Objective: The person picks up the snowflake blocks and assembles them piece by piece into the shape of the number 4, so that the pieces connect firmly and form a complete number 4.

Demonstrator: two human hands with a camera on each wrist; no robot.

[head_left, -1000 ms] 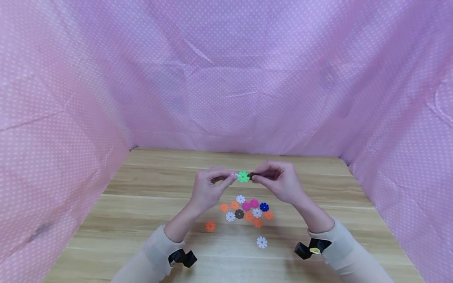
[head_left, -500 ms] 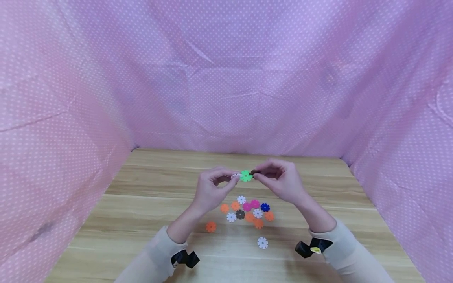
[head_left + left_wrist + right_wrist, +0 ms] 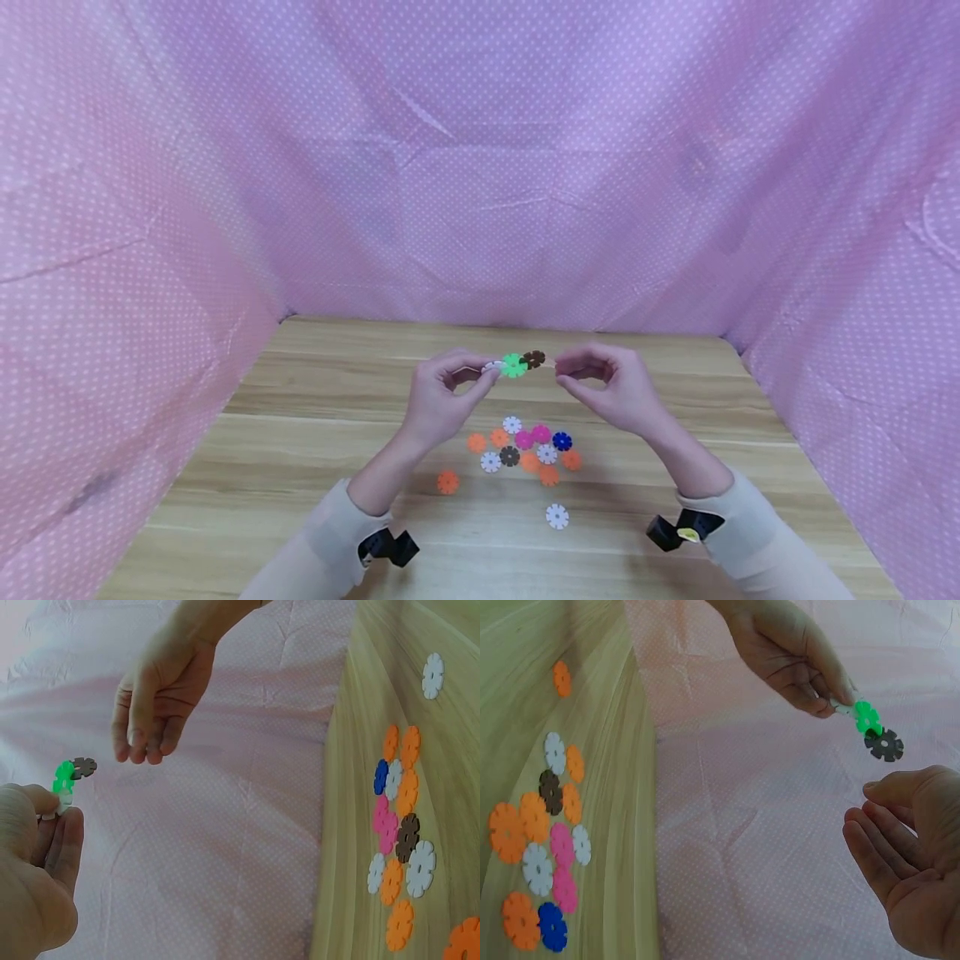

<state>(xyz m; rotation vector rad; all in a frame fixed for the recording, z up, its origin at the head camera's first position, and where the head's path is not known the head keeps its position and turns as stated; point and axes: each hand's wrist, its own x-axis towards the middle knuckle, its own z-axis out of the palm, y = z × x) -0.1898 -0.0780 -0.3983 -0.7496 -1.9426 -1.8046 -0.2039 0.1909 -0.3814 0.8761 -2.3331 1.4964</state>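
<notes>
My left hand [image 3: 441,408] pinches a white notched plastic disc [image 3: 843,708] between thumb and fingers above the table, and the fingers cover part of it. A green notched disc [image 3: 513,365] is joined to the white one. Slotted into the green disc's far side is a brown notched disc [image 3: 534,359], making a short chain of three. To the right, my right hand [image 3: 619,393] hovers with bent, relaxed fingers and holds nothing. In the right wrist view a gap shows between its fingertips [image 3: 870,789] and the brown disc.
Below the hands, several loose discs lie on the wooden table [image 3: 300,467]: orange [image 3: 447,482], white [image 3: 557,517], pink [image 3: 541,434], a blue one [image 3: 562,442] and a dark brown one [image 3: 509,456]. Pink dotted cloth [image 3: 480,208] hangs around the back and sides.
My right hand has let go of the brown disc and moved right, away from it. The brown disc now shows fully. My left hand has shifted slightly left with the chain.
</notes>
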